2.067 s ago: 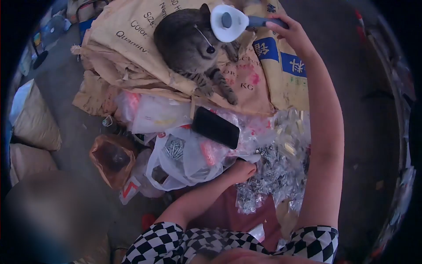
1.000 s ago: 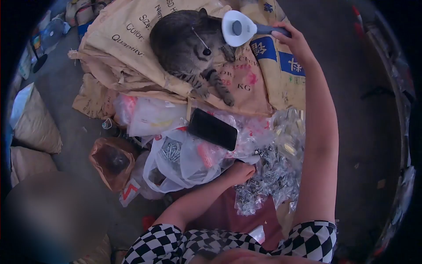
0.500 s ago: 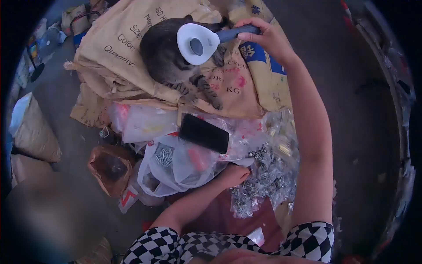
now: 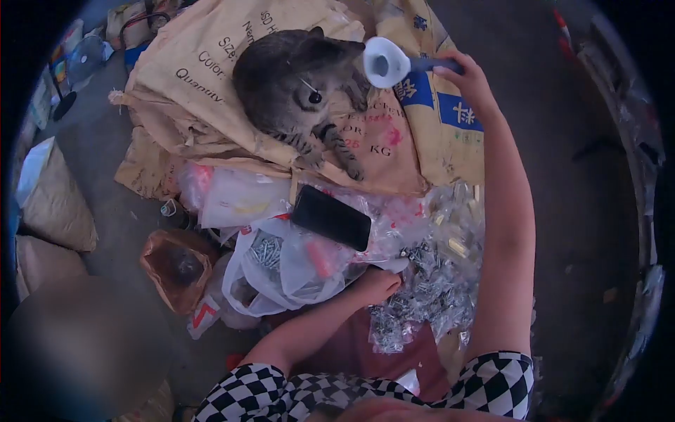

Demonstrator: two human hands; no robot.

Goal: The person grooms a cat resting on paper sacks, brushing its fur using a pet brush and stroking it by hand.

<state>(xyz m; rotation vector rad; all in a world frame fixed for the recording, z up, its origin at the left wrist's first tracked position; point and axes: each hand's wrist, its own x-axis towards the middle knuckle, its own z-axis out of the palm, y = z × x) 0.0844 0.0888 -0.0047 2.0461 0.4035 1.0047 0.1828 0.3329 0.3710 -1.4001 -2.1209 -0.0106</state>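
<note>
My right hand (image 4: 467, 77) is closed around the dark grey handle of what looks like a pet brush (image 4: 387, 63), with a white oval head and a grey centre. Its head is close to the muzzle of a grey tabby cat (image 4: 281, 77) lying on brown printed sacks (image 4: 211, 53). A small round black thing with a thin white line (image 4: 314, 98) shows on the cat's side. My left hand (image 4: 380, 285) is curled beside the white plastic bag (image 4: 281, 271) and packets of screws (image 4: 432, 288); whatever it holds is hidden.
A black phone (image 4: 331, 218) lies on the plastic bags below the cat. An open brown paper bag (image 4: 176, 271) stands at the left, with filled sacks (image 4: 60, 200) farther left. A yellow and blue sack (image 4: 450, 126) lies under my right forearm. Grey floor (image 4: 576, 211) extends on the right.
My right hand has drawn the brush rightward, off the cat's body. The cat's head, formerly behind the brush, now shows turned towards it. My left hand stays in nearly the same place.
</note>
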